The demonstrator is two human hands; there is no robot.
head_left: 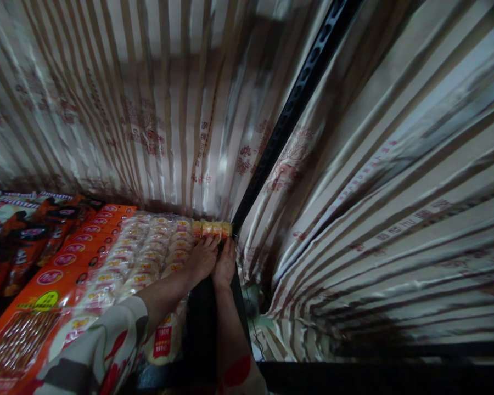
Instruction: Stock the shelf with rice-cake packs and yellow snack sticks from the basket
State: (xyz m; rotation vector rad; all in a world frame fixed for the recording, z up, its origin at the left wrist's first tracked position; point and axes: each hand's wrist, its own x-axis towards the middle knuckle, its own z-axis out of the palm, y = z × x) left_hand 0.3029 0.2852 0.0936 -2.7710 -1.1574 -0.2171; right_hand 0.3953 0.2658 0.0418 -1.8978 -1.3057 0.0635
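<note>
At the far back corner of a dark shelf (201,323) stands a short row of small yellow packs (212,229) with orange labels. My left hand (203,258) reaches over the shelf, its fingers bent against the front of these packs. Close beside it, my right hand (225,264) has its fingers on the row's right end, by the shelf post. Both hands appear to grip the packs; the undersides of the fingers are hidden. Just left of my hands lie rows of round, pale items in clear wrappers (148,258) with red and yellow labels.
Orange snack bags (49,277) overlap in a row farther left, next to darker orange-and-black packets (33,236). A black perforated post (292,109) rises at the shelf corner. Pleated, printed sheeting (168,109) hangs behind and to the right. A thin cable (253,312) dangles beside the shelf.
</note>
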